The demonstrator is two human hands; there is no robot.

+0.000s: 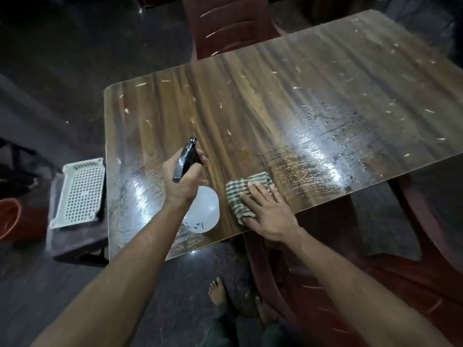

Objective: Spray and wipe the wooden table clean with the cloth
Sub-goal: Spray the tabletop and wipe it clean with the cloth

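A spray bottle (200,209) is gripped in the left hand (184,180), fingers curled round the black trigger head (186,159), with the nozzle pointed away across the wooden counter (275,96). The bottle's white translucent body is held just above the near edge of the counter, a few small dark markings visible low on it.

The striped cloth (246,191), green and pale, is bunched up near the counter's front edge, just right of the bottle. It's pressed flat under the right hand (266,211), fingers laid out straight over it, nothing clenched there.

Honestly the surface looks pretty wet already: shiny streaks and droplets can be seen to the right of the cloth and also on the near-left corner. Small pale flecks are scattered over most of the rest of the wood.

A dark red plastic chair (225,28) is tucked in at the far side, and another one (375,284) sits at the near right. A white perforated tray-like thing (80,194) is resting on a low stool off the counter's left side, with something orange (11,216) beside it on the floor. Bare feet (219,291) can be made out on the dark floor below.
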